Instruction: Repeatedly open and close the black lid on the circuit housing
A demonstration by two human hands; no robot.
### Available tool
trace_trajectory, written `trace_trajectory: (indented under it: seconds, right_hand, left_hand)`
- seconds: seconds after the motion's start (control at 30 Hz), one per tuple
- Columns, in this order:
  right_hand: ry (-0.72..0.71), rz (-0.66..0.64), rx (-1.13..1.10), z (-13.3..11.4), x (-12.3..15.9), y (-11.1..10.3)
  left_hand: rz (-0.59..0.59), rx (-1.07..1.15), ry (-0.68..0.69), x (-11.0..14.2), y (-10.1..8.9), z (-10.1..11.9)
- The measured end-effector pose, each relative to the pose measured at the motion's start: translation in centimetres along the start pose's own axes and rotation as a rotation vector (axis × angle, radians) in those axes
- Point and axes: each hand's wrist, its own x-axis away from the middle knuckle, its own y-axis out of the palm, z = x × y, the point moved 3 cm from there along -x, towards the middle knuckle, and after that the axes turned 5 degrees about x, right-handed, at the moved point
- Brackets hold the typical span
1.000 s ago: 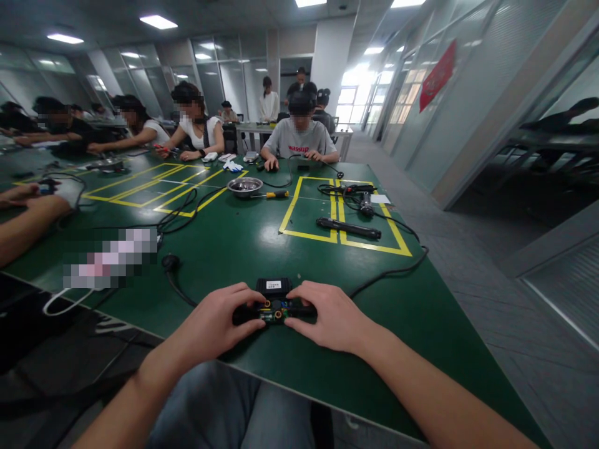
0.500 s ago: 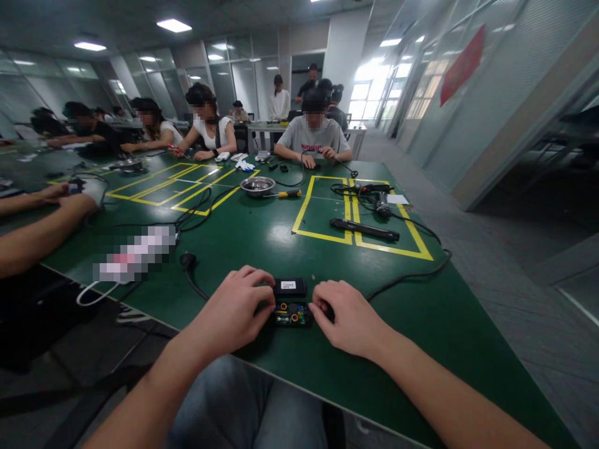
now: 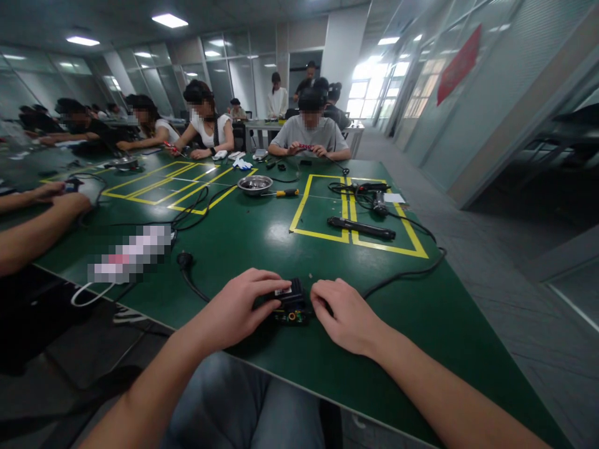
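My left hand is closed on a black plastic cover with a white label, thumb below and fingers across its top. Slightly tilted, the cover overlaps the back of a small circuit board with a copper coil, which lies on the green table. I cannot tell whether the two touch. To their right my right hand rests with its fingers curled in, close to the board's right end. What its fingertips hold, if anything, is hidden. A black cable runs from behind this hand toward the right.
A plug and a blurred-out pale object lie left. Farther back are a metal bowl, a yellow-handled screwdriver, a black bar and a corded tool. Co-workers sit around the table; one person's arms reach in at left.
My left hand has taken hold of the labelled cover and brought it nearer, over the circuit board. My right hand, at the board's end a second ago, now stays curled just beside it.
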Motion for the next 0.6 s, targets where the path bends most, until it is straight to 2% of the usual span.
trace_trajectory:
  seconds: [0.1,0.27,0.37,0.43,0.53,0.6]
  right_hand:
    - [0.004,-0.010,0.014,-0.2,0.0,0.0]
    - [-0.001,-0.025,0.041,-0.4,-0.1,-0.2]
    - [-0.003,-0.029,0.052,-0.4,-0.1,-0.2]
    - [0.002,-0.034,0.063,-0.4,-0.2,-0.1]
    - [0.020,-0.038,0.066,-0.4,-0.3,0.0]
    - [0.026,-0.040,0.057,-0.5,-0.2,-0.2]
  left_hand:
    - [-0.092,0.006,0.084,0.9,0.4,0.9]
    - [-0.131,-0.070,0.067,0.8,0.8,1.3]
    - [-0.149,-0.015,0.047,0.4,0.4,1.2]
    - [-0.104,0.052,-0.011,-0.2,0.2,0.6]
    - [0.051,0.047,-0.160,-1.5,0.2,-0.9]
    - [0.076,0.014,-0.202,-2.2,0.5,-1.5]
